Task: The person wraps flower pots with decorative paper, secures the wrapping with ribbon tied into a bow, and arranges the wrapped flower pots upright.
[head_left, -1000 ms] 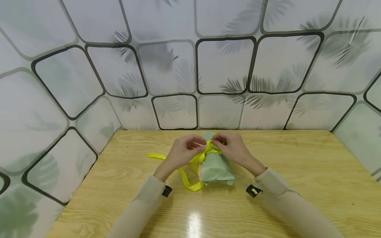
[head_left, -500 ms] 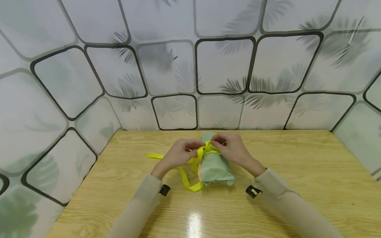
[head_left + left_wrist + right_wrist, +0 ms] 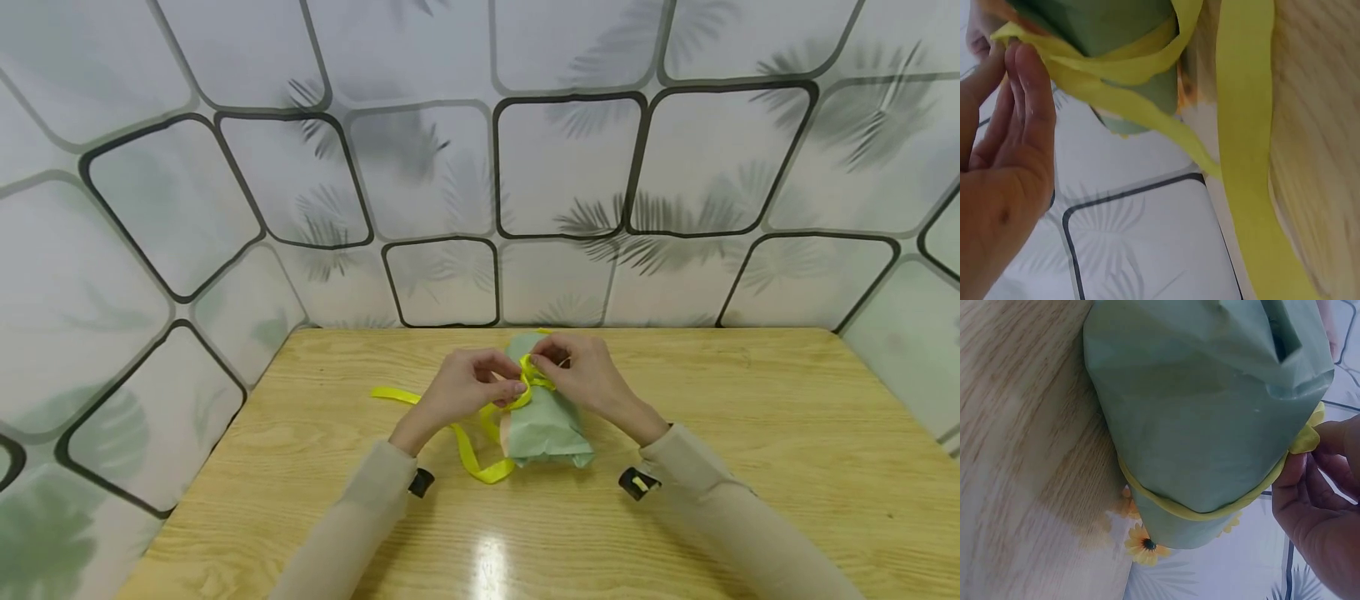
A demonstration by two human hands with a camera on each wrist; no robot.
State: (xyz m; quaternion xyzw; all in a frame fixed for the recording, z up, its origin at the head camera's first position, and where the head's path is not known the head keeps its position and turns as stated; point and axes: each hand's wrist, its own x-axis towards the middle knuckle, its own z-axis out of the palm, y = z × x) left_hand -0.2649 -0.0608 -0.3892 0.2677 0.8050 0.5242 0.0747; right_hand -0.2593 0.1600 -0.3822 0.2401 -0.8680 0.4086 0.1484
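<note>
A bouquet wrapped in green paper (image 3: 547, 429) lies on the table, a yellow ribbon (image 3: 1194, 516) running around it. Yellow flowers (image 3: 1143, 545) poke out at the far end. My left hand (image 3: 468, 387) pinches ribbon between thumb and fingertips at the bouquet's left side. In the left wrist view, strands of ribbon (image 3: 1129, 103) lead away from those fingertips. From the other side my right hand (image 3: 592, 375) pinches a looped bit of ribbon on top of the wrap. The knot area is partly hidden by the fingers.
Loose ribbon tails (image 3: 468, 454) trail over the wooden table (image 3: 750, 467) to the left of the bouquet. A patterned wall covering (image 3: 570, 167) stands behind the table's back edge. Black wrist straps (image 3: 422, 482) sit under both sleeves.
My left hand first shifted slightly left and down with a strand of ribbon, then came back toward the knot, its thumb lower on the ribbon. The right hand has stayed put.
</note>
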